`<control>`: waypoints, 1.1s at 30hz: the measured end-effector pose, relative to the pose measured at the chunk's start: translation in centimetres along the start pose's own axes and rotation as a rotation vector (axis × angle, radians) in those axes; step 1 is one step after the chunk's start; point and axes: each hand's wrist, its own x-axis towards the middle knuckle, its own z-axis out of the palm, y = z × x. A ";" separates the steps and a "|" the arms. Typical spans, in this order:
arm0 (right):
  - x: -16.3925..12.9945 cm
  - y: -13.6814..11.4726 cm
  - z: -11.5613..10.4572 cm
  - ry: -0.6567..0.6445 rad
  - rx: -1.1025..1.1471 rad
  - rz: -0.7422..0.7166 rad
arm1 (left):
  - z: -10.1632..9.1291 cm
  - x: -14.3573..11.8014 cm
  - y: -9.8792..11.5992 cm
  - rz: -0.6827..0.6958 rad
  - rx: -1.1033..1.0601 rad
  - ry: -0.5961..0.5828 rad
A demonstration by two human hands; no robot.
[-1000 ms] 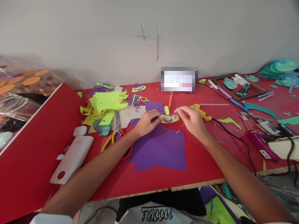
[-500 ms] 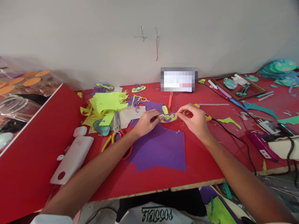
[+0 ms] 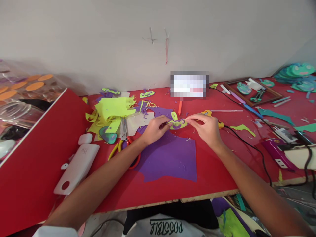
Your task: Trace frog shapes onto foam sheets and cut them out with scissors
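Both hands meet at a small yellow-green and purple foam cutout (image 3: 178,124): left hand (image 3: 155,129) pinches its left end, right hand (image 3: 206,126) pinches its right end, just above a purple foam sheet (image 3: 170,158) on the red table (image 3: 212,177).

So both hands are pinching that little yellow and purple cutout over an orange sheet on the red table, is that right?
Not quite: the sheet under the hands is purple, not orange. The head view shows the left hand and the right hand both pinching the small yellow and purple cutout above it on the red table.
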 end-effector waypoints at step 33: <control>0.1 -0.1 0.2 -0.085 -0.001 -0.028 | 0.0 0.0 -0.5 -0.048 0.035 0.062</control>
